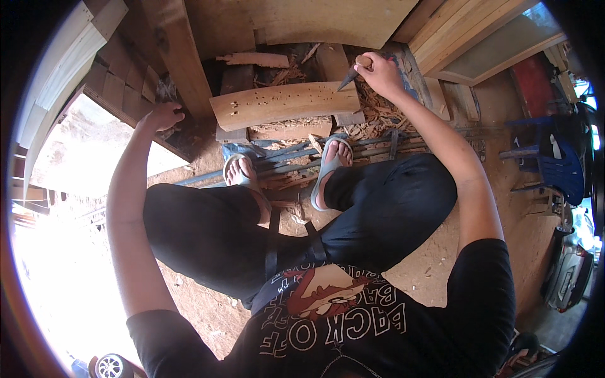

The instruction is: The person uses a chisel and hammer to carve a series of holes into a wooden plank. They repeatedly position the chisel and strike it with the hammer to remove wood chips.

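Observation:
A long, slightly curved wooden board lies crosswise in front of my feet, dotted with many small holes. My right hand is closed around the wooden handle of a pointed awl-like tool. The dark metal of this tool slants down to the left, and its tip meets or nearly meets the board's right part. Off to the left, my left hand is held away from the board, beside a thick wooden post. Its fingers are curled, and whatever they may hold is hidden.
Wood chips lie thickly around the board. Below it rests another wood piece. Metal bars run near my sandalled feet. A framed wooden panel leans at the upper right; a blue chair stands farther right.

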Demonstrator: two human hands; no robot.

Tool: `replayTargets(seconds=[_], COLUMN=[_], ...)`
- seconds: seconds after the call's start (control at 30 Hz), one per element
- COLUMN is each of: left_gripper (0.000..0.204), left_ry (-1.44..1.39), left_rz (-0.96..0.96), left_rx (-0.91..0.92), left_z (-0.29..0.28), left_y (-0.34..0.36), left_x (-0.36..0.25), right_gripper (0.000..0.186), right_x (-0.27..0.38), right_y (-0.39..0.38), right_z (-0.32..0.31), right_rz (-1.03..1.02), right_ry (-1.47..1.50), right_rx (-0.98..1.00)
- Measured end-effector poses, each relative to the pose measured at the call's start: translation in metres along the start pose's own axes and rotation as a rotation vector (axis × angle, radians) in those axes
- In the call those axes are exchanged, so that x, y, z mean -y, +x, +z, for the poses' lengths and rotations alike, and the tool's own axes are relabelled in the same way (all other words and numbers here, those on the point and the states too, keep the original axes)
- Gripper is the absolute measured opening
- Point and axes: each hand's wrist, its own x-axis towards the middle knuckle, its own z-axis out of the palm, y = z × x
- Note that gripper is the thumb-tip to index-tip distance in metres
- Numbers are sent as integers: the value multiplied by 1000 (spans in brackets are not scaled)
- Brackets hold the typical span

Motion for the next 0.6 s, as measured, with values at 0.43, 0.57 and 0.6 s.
replayTargets(seconds=[0.43,0.57,0.6], left_gripper=[63,63,63], left_ry=[-12,-72,-49], left_rz=[19,-10,5], left_rx=[-7,12,1], left_z=[10,9,10], left_y=[11,12,12], left_x=[15,15,16], right_gripper=[53,53,54], right_x=[6,4,3], right_y=[-1,-1,-1], right_z=[-9,-8,-7], right_rz=[43,48,35], right_ry=[-72,-165,-145], right_rx=[24,77,69])
